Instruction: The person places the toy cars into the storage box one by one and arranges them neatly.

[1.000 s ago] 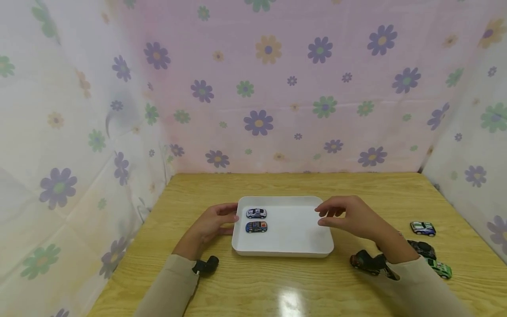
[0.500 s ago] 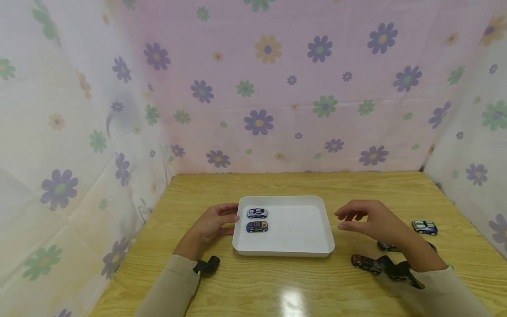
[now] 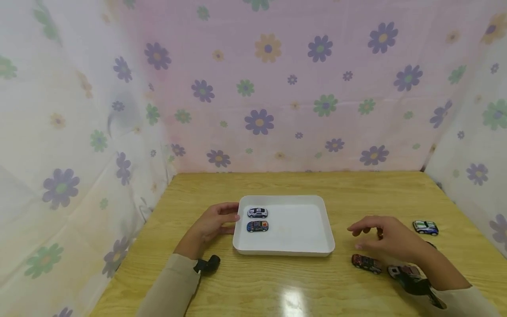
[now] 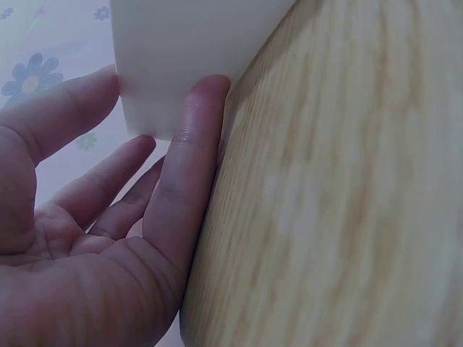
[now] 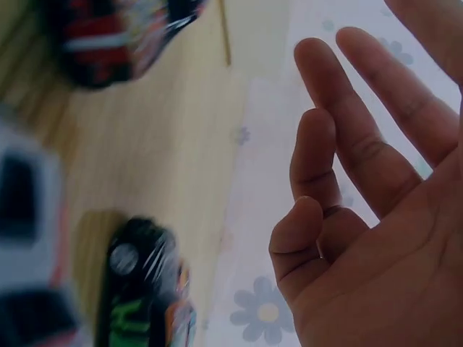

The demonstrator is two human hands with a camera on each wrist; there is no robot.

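My left hand [image 3: 215, 222] rests at the left end of a white tray [image 3: 293, 254], its thumb at the rim. In the left wrist view, extended fingers touch the tray's outer wall [image 4: 188, 50]. Two toy cars stand inside the tray on the left: a white-and-black one [image 3: 258, 213] and, nearer me, a blue-and-orange one [image 3: 257, 226]. My right hand [image 3: 392, 240], holding nothing, hovers right of the tray with loosely bent fingers. Below it are a dark red toy car [image 3: 366, 263] and a pale-and-red one [image 3: 403, 270], the latter partly covered by the wrist camera.
A white, green and blue toy car [image 3: 425, 227] stands farther right. In the right wrist view, a black toy car with green marks [image 5: 141, 289] shows beside a blurred white one [image 5: 29, 238]. Flower-patterned cloth [image 3: 293, 88] borders the wooden table [image 3: 317, 286] behind and at the sides.
My right hand has moved from the tray's right rim rightward and toward me, over the loose toy cars. The left hand, tray and both cars in it stay practically in place.
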